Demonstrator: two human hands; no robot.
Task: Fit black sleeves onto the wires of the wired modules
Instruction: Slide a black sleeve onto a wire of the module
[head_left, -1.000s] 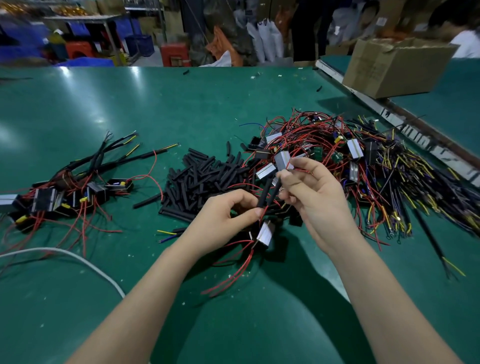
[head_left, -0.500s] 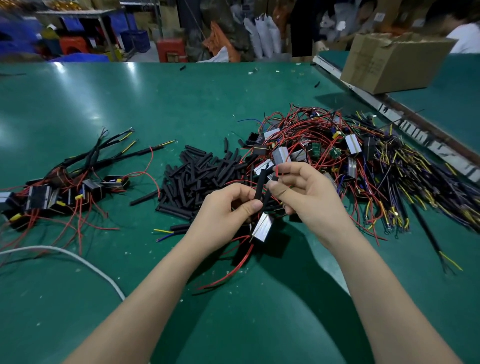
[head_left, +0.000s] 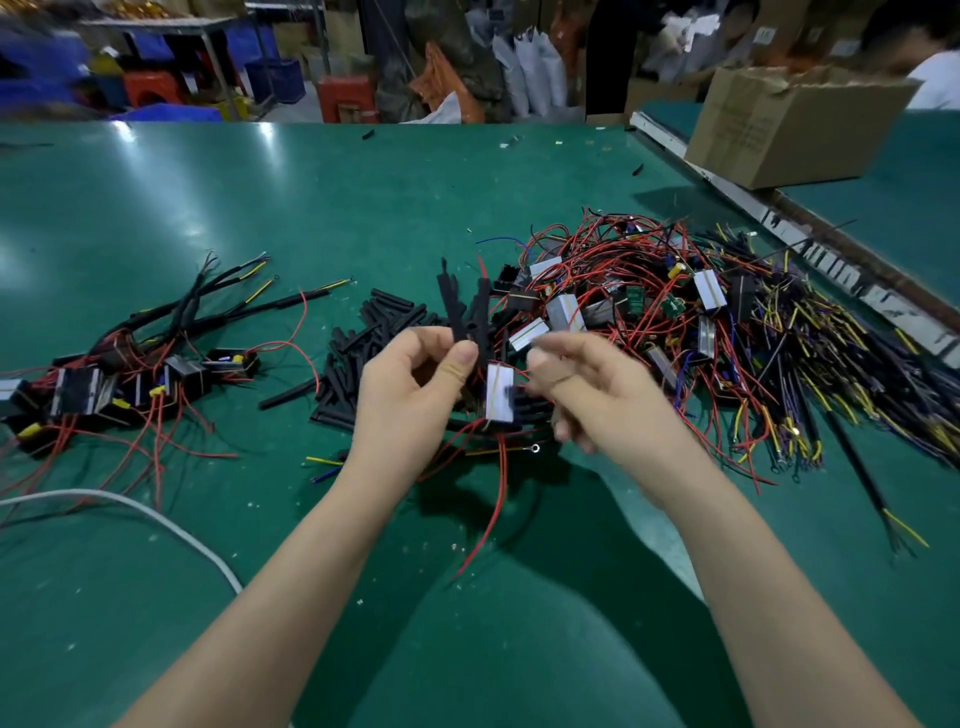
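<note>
My left hand (head_left: 410, 395) pinches two black sleeves (head_left: 452, 306) that stick up above its thumb. Just below them hangs a silver-faced wired module (head_left: 500, 397), its red wires (head_left: 496, 499) trailing down to the green table (head_left: 363, 208). Right of the module is my right hand (head_left: 592, 400), blurred, with fingers curled and thumb against forefinger; whether it pinches a wire is unclear. Loose black sleeves (head_left: 363, 338) lie piled behind my left hand. A tangle of unsleeved modules (head_left: 623, 296) spreads to the right. Sleeved modules (head_left: 104, 379) lie at the left.
A white cable (head_left: 156, 519) curves across the near left of the table. A cardboard box (head_left: 789, 124) stands at the back right beyond a metal rail (head_left: 831, 260). A person sits at the far right. Stools and crates stand behind the table.
The sleeves now stand upright in my left hand, which has risen. My right hand has let go of the sleeve and drawn off to the right. The module hangs higher.
</note>
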